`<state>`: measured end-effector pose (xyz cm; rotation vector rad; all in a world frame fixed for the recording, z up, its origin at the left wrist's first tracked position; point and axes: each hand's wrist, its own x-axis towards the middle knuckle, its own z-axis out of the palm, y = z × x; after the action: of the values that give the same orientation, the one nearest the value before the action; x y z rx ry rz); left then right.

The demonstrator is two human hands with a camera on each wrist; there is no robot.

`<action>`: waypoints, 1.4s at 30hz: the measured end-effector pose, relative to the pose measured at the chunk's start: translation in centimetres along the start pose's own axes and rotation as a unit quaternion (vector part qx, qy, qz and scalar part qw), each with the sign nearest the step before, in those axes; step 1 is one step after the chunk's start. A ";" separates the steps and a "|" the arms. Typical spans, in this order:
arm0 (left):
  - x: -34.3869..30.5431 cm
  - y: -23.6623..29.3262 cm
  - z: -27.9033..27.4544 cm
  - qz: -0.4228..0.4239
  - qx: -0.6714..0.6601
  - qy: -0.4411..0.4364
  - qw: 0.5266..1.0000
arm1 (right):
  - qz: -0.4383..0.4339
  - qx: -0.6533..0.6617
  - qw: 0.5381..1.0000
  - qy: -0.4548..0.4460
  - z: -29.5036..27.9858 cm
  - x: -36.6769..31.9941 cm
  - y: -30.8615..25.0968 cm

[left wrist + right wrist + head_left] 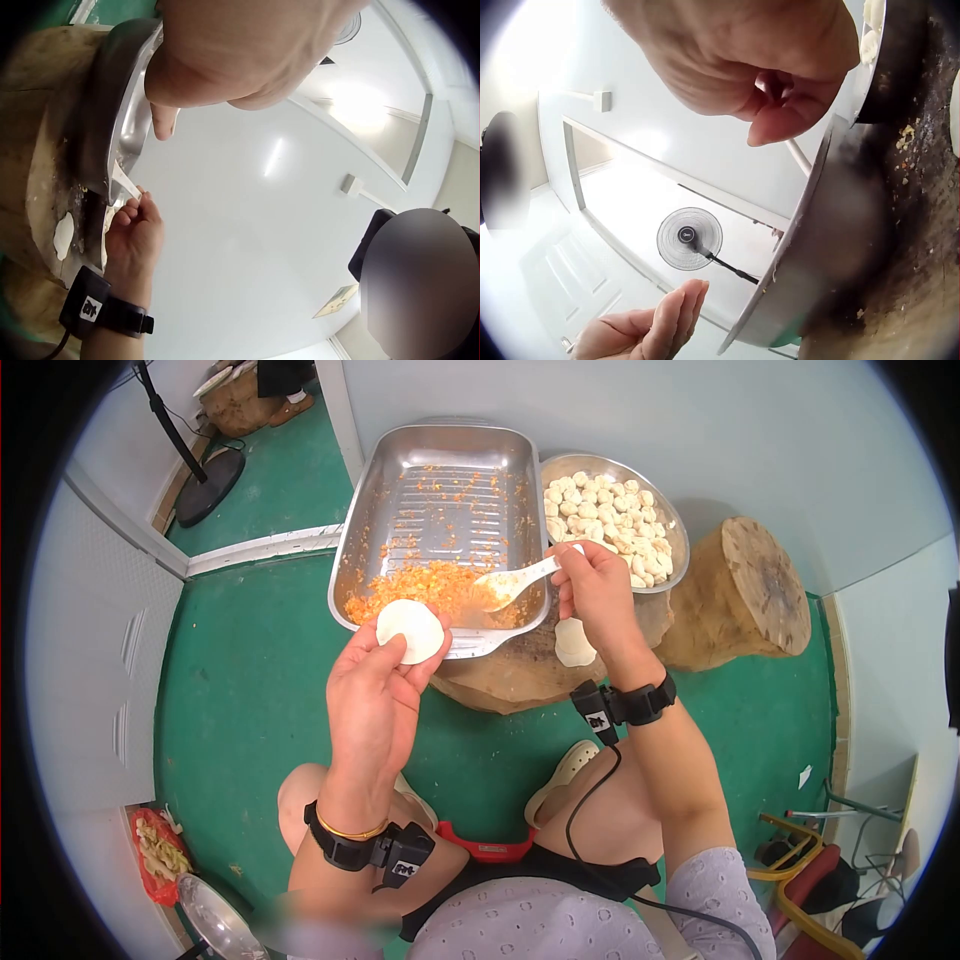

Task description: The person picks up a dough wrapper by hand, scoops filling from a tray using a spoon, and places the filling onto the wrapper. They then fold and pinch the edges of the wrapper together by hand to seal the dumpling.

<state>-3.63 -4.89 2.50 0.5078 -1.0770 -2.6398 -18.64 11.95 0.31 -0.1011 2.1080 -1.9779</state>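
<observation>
My left hand holds a round white dough wrapper by its edge, thumb across the face, just over the near-left corner of the metal pan. Orange chopped filling is heaped at the pan's near side, with scraps scattered farther up. In my right hand is the handle of a white spoon, whose bowl rests in the filling. Another wrapper lies on the wooden stump below that hand. The left wrist view shows the right hand pinching the spoon handle.
A round metal bowl full of folded dumplings stands right of the pan. Beside it is another wood stump. A fan stand is at the far left. A red bag and metal basin lie at lower left, chairs at lower right.
</observation>
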 end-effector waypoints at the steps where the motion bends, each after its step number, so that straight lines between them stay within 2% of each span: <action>1: 0.0 0.0 0.0 0.000 -0.001 -0.002 1.000 | 0.005 0.015 1.000 0.010 -0.1 0.0 -0.1; 8: 0.0 -0.6 -0.1 -0.006 -0.004 0.005 1.000 | -0.025 0.103 0.994 0.017 -0.7 -0.6 -1.2; 10: 0.0 -0.8 0.1 -0.015 -0.016 0.009 1.000 | -0.069 0.129 0.989 0.001 -0.5 -1.7 -2.1; 14: 0.0 -1.3 0.1 -0.021 -0.027 0.001 0.999 | -0.092 0.123 0.988 -0.013 0.2 -4.4 -4.1; 19: 0.2 -1.6 0.5 -0.022 -0.009 -0.009 1.000 | -0.157 0.040 0.986 -0.044 1.2 -6.8 -4.8; 21: 0.2 -1.8 0.7 -0.027 -0.009 -0.007 1.000 | -0.149 0.035 0.987 -0.055 1.4 -7.5 -4.7; 23: 0.2 -2.0 0.7 -0.032 -0.008 -0.005 0.999 | -0.233 -0.074 0.969 -0.034 1.7 -7.7 -3.9; 25: 0.3 -2.3 0.7 -0.038 -0.019 -0.009 0.999 | -0.252 -0.124 0.959 -0.034 1.8 -8.2 -4.1; 27: 0.3 -2.1 0.7 -0.038 -0.023 -0.012 0.999 | -0.441 -0.256 0.859 -0.043 2.0 -8.5 -4.5; 28: 0.3 -2.1 0.8 -0.037 -0.026 -0.016 0.999 | -0.482 -0.259 0.835 -0.048 2.2 -8.6 -4.4; 42: 0.5 -2.1 1.0 -0.035 -0.034 -0.013 0.999 | -0.571 -0.268 0.773 -0.063 2.7 -9.2 -3.6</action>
<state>-4.68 -2.97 1.61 0.5067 -0.9891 -2.7420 -9.59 11.04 4.97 -1.9537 2.6976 -1.5110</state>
